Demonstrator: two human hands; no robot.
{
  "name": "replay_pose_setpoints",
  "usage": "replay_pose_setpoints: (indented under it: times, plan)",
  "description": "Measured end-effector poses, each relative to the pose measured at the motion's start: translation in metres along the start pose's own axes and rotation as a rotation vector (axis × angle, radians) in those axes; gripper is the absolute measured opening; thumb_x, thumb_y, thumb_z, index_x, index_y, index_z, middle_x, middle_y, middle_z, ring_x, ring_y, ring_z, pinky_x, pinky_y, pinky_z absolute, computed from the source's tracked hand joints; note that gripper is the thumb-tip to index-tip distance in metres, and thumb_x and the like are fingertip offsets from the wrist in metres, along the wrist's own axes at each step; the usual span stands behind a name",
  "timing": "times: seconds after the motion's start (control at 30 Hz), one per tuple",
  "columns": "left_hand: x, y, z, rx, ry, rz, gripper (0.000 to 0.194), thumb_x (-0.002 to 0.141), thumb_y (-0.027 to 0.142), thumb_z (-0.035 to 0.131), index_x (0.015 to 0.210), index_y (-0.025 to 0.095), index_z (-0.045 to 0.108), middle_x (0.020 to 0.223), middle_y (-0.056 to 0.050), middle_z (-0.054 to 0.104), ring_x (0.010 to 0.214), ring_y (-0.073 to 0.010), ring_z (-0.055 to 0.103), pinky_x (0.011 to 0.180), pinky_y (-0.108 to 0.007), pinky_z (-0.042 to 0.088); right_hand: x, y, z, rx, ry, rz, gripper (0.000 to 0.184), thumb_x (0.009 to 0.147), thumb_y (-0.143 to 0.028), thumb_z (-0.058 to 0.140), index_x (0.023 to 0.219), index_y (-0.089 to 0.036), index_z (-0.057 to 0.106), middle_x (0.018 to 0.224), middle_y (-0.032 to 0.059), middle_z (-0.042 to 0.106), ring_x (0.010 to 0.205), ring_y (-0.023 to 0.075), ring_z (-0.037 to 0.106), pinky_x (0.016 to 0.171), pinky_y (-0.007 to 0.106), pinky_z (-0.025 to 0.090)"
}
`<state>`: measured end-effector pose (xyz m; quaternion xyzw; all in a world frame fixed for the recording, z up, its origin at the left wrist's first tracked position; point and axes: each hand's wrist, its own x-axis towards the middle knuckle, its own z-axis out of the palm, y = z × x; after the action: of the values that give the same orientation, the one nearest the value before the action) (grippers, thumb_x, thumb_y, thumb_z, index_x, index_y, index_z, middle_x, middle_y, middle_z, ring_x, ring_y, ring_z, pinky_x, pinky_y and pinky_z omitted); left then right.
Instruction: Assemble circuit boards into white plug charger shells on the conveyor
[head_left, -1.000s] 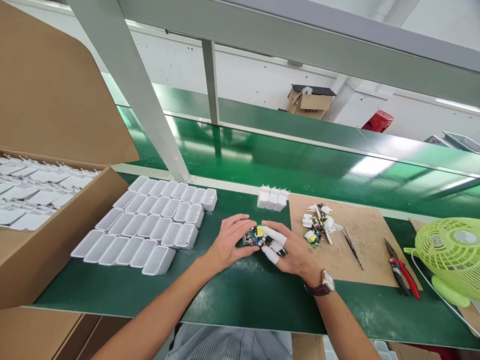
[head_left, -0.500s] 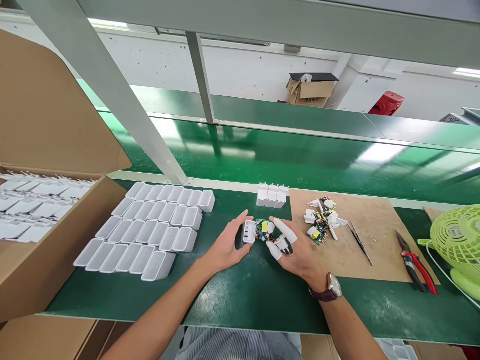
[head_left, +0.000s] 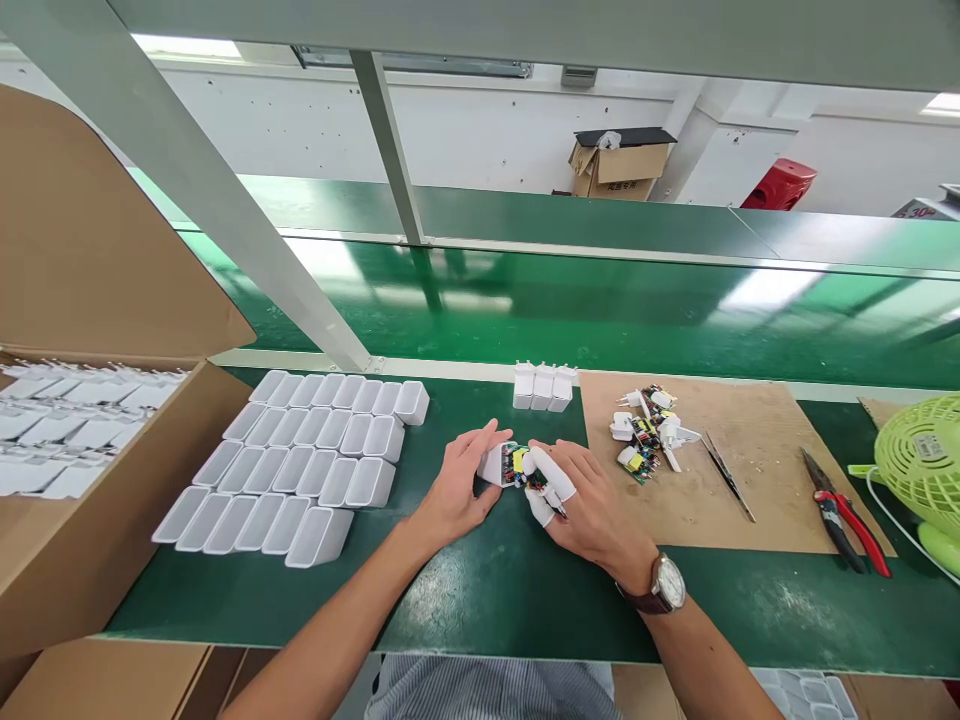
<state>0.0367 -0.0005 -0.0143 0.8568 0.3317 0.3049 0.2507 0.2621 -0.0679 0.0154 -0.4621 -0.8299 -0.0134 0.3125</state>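
Note:
My left hand is closed on a white plastic charger housing, gripping it between thumb and fingers. Against the housing's right end sits a green circuit board with a yellow part on it. My right hand, with white covers on some fingertips, is closed on the board's other end. A small white piece near those fingers is mostly hidden, as is how deep the board sits in the housing. Both hands are just above the green bench.
Rows of open white cases lie left, beside a carton of white parts. Several finished-looking white blocks stand behind my hands. Rightward, a brown sheet bears circuit boards, tweezers and pliers; a green fan stands beyond.
The board and housing have come closer together, and less of the board shows. The housing has turned, so its slotted face no longer shows. My view has shifted slightly.

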Motion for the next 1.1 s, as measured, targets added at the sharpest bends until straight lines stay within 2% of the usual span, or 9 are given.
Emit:
replay_pose_setpoints:
  times: [0.17, 0.4, 1.1]
  plan:
    - [-0.0003, 0.0004, 0.0009, 0.005, -0.007, 0.012, 0.086, 0.094, 0.012, 0.058, 0.163, 0.029, 0.009, 0.148, -0.01, 0.057, 0.138, -0.0291, 0.045, 0.112, -0.05, 0.038, 0.0014, -0.003, 0.0003, -0.035, -0.036, 0.002, 0.071, 0.09, -0.009, 0.053, 0.157, -0.009, 0.029, 0.137, 0.0179, 0.063, 0.117, 0.0337, 0.06, 0.102, 0.055, 0.054]
    - [-0.0018, -0.0021, 0.002, 0.009, -0.025, -0.004, 0.085, 0.095, 0.013, 0.057, 0.163, 0.029, 0.009, 0.149, -0.009, 0.056, 0.138, -0.0294, 0.044, 0.113, -0.052, 0.037, 0.0032, -0.0065, 0.0014, -0.058, -0.045, 0.016, 0.066, 0.09, -0.009, 0.052, 0.154, -0.008, 0.034, 0.132, 0.0176, 0.064, 0.114, 0.0329, 0.059, 0.103, 0.056, 0.053]
    - [0.0007, -0.0002, 0.0017, 0.004, -0.017, -0.006, 0.085, 0.093, 0.011, 0.058, 0.162, 0.031, 0.012, 0.148, -0.009, 0.057, 0.137, -0.0298, 0.045, 0.112, -0.053, 0.039, 0.002, -0.0022, 0.0024, -0.029, -0.052, 0.031, 0.07, 0.088, -0.01, 0.053, 0.155, -0.01, 0.032, 0.139, 0.0161, 0.061, 0.116, 0.0321, 0.057, 0.106, 0.054, 0.05]
